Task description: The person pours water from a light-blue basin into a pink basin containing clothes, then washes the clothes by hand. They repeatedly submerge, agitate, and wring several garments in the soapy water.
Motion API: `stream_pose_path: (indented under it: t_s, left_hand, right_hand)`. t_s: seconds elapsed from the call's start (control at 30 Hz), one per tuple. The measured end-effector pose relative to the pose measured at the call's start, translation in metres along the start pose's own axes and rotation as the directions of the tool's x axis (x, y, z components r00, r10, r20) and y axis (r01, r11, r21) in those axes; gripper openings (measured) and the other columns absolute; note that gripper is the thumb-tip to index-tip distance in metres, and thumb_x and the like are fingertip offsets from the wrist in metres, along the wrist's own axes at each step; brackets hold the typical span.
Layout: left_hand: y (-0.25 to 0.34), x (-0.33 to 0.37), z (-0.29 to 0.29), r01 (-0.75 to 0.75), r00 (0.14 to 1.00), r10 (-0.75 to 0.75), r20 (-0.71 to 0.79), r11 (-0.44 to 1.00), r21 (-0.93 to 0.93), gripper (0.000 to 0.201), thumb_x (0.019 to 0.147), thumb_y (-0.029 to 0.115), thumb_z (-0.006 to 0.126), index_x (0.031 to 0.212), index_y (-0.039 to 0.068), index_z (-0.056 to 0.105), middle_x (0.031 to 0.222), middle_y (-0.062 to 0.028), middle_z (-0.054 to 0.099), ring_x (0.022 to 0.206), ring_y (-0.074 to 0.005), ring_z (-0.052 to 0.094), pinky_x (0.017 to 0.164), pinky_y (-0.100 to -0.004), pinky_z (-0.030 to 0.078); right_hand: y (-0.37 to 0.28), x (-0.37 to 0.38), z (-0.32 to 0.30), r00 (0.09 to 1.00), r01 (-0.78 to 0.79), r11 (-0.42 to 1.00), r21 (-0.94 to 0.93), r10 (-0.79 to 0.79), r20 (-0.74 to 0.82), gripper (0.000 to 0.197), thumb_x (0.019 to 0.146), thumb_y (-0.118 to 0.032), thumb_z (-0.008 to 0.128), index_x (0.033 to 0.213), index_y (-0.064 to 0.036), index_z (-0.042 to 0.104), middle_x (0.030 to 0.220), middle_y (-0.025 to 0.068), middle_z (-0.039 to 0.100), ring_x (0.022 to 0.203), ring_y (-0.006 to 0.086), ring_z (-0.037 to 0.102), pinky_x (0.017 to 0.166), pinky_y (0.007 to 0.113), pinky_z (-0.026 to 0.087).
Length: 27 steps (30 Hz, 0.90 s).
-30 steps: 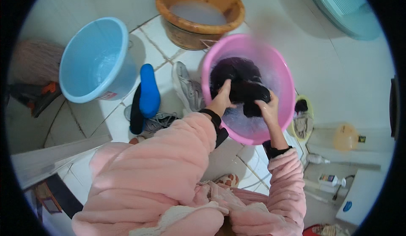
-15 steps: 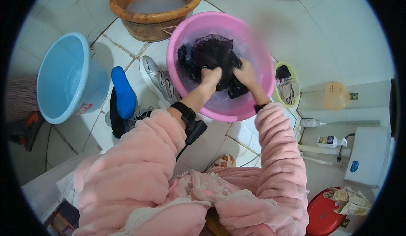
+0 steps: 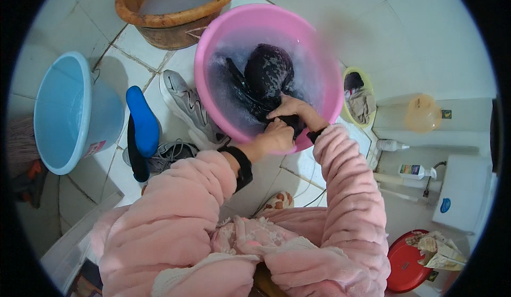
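Observation:
A wet black garment (image 3: 269, 71) lies bunched in soapy water inside a pink basin (image 3: 201, 65), part of it puffed up above the surface. My left hand (image 3: 278, 135) is closed on the garment's near end, close to the basin's near rim. Just beyond it, my right hand (image 3: 298, 111) also grips the dark cloth, fingers bent over it. The two hands almost touch. Which part of the garment they hold cannot be made out.
Left of the basin are grey sneakers (image 3: 186, 103) and blue insoles (image 3: 142, 124), then a light blue bucket (image 3: 80, 116). A wooden tub (image 3: 175, 23) of cloudy water stands behind. At right are a yellow-green basin (image 3: 347, 113) with clothes, a white bottle (image 3: 415, 170) and a red basin (image 3: 407, 265).
Both hands have come nearer to me and closer together, toward the basin's near rim. The garment's middle has puffed into a rounded lump. The view has shifted slightly.

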<state>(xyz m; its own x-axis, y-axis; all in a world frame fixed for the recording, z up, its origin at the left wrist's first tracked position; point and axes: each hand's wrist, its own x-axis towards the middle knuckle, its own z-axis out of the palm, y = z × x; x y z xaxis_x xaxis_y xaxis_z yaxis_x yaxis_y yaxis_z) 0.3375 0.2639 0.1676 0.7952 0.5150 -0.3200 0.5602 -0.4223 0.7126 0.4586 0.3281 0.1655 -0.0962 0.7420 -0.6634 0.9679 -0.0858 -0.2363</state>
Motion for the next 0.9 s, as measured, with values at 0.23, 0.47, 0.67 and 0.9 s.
stream_pose_path:
  t_s: [0.23,0.47,0.67,0.9]
  left_hand:
    - [-0.073,-0.007,-0.052,0.301,0.806,-0.571,0.155,0.171,-0.938,0.064,0.074,0.037,0.070,0.126,0.006,0.049,0.124,-0.0161,0.050,0.108,-0.0320,0.051,0.083,-0.0415,0.047]
    - [-0.082,-0.010,-0.064,0.094,0.824,-0.507,0.252,-0.316,-0.944,0.085,0.071,0.065,0.060,0.135,0.013,0.038,0.137,-0.0104,0.040,0.118,-0.0328,0.046,0.094,-0.0552,0.037]
    - [-0.060,0.006,-0.073,-0.134,0.982,0.042,-0.183,-0.524,-0.841,0.072,0.077,0.071,0.046,0.114,0.010,0.056,0.110,-0.0114,0.058,0.094,-0.0264,0.058,0.085,-0.0445,0.047]
    - [-0.036,0.015,-0.079,-0.358,0.925,-0.288,-0.249,-0.430,-0.829,0.030,0.092,0.029,0.039,0.099,0.008,0.059,0.095,-0.0090,0.062,0.086,-0.0226,0.061,0.079,-0.0379,0.051]
  right_hand:
    - [0.055,0.061,0.040,0.964,-0.234,0.965,-0.114,0.216,-0.155,0.038,0.072,-0.026,0.064,0.101,-0.0018,0.065,0.109,0.0231,0.060,0.108,0.0304,0.057,0.089,0.039,0.046]
    - [-0.013,-0.027,0.009,0.866,0.191,0.953,0.236,-0.050,-0.498,0.046,0.061,-0.010,0.061,0.104,0.0078,0.056,0.105,0.0281,0.059,0.102,0.0384,0.057,0.087,0.042,0.046]
    - [-0.095,-0.144,-0.025,0.621,0.601,0.799,-0.025,-0.486,-0.615,0.061,0.059,-0.007,0.062,0.118,0.0039,0.049,0.099,0.0228,0.055,0.092,0.0403,0.055,0.077,0.041,0.047]
    - [-0.083,-0.092,-0.039,0.373,0.655,0.749,-0.099,-0.435,-0.819,0.036,0.061,-0.013,0.059,0.095,-0.0027,0.055,0.087,0.0194,0.055,0.086,0.0405,0.055,0.079,0.043,0.046]
